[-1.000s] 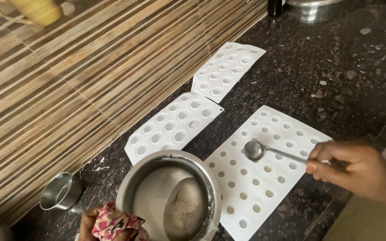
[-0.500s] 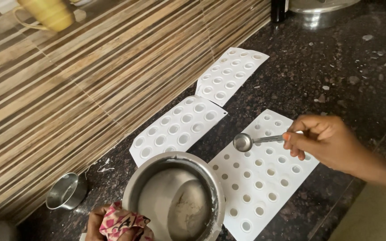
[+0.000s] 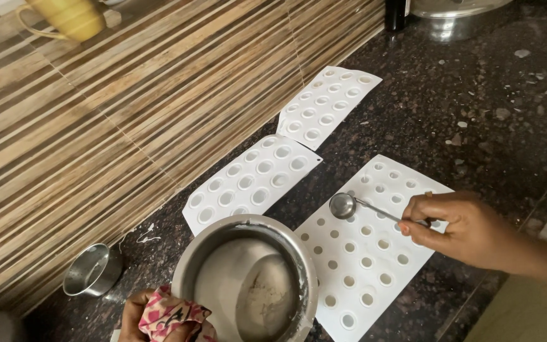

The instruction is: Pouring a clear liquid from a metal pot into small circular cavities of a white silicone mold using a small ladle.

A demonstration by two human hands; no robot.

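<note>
Our right hand (image 3: 470, 228) at the right of the frame pinches the handle of a small metal spoon (image 3: 343, 205), its bowl hovering over the white mould tray (image 3: 375, 266) at lower centre. Our left hand (image 3: 135, 313), at the bottom edge, grips a steel pot (image 3: 248, 278) through a patterned cloth (image 3: 172, 316). Two more white trays (image 3: 251, 180) lie along the striped wall (image 3: 128, 114), with a small steel cup (image 3: 90, 271) at lower left.

Two white moulded trays (image 3: 253, 180) (image 3: 328, 104) lie along the striped wall (image 3: 128, 114) on a dark speckled counter (image 3: 476, 95); a small steel cup (image 3: 93, 270) at 8 o'clock, a yellow mug (image 3: 74, 18) at 11, a steel lid (image 3: 454, 7) at 1.
</note>
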